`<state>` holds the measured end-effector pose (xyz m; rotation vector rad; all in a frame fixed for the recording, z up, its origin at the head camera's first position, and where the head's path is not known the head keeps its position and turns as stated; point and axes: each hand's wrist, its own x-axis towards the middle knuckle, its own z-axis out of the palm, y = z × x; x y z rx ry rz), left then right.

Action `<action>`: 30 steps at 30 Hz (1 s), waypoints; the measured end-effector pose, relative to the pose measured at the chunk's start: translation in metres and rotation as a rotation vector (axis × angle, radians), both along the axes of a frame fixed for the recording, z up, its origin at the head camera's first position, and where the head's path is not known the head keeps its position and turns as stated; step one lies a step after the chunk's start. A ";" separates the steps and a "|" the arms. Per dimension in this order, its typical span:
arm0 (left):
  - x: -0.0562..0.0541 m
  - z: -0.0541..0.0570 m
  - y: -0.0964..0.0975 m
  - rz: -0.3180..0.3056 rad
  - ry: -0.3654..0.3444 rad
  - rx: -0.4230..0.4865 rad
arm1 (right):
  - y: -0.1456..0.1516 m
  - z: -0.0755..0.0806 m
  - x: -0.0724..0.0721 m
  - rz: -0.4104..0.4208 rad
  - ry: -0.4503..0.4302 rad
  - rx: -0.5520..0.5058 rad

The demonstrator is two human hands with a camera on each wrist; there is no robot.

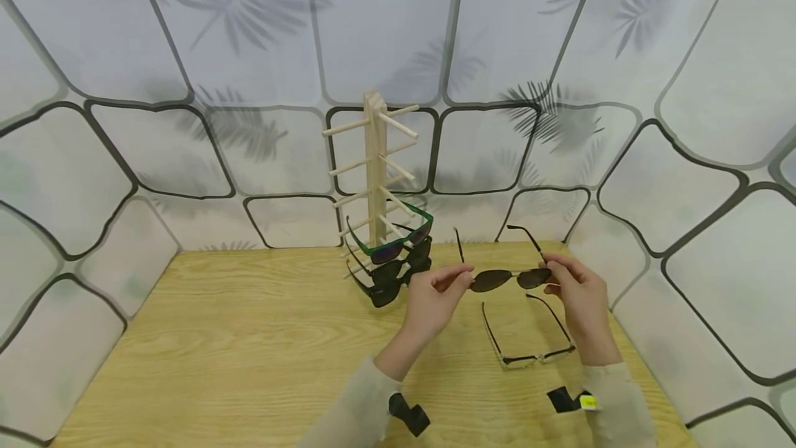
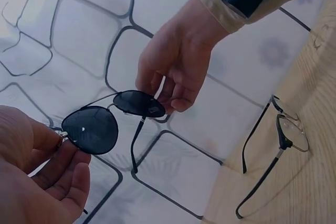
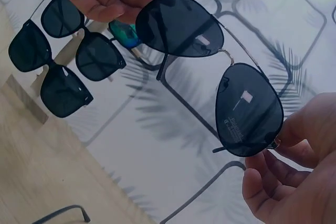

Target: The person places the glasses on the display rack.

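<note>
A pair of dark aviator sunglasses (image 1: pixel 491 281) is held in the air above the right part of the table, its temples unfolded and pointing away. My left hand (image 1: pixel 435 299) pinches it at the left hinge, and my right hand (image 1: pixel 580 299) pinches the right hinge. In the right wrist view both lenses of the sunglasses (image 3: pixel 249 108) show, one with small printed lettering. Below them, clear-lens eyeglasses (image 1: pixel 537 357) with dark temples lie open on the table. To the left stands a wooden glasses rack (image 1: pixel 375 171) with pegs on several levels.
Green-framed sunglasses (image 1: pixel 385 253) hang on a lower level of the rack, with black sunglasses (image 1: pixel 387 292) beneath them. The wood-grain table (image 1: pixel 249 337) is bordered at the back and sides by patterned cloth walls (image 1: pixel 385 26).
</note>
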<state>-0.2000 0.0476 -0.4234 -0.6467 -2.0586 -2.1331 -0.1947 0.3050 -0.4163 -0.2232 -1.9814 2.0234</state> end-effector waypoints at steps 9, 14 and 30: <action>0.015 0.024 -0.010 0.041 0.087 0.056 | -0.013 0.017 0.001 0.029 0.063 -0.012; 0.021 0.033 -0.016 0.059 0.138 0.086 | -0.021 0.026 0.000 0.067 0.099 -0.011; 0.035 0.054 -0.040 0.144 0.213 0.155 | -0.050 0.054 -0.008 0.142 0.177 0.008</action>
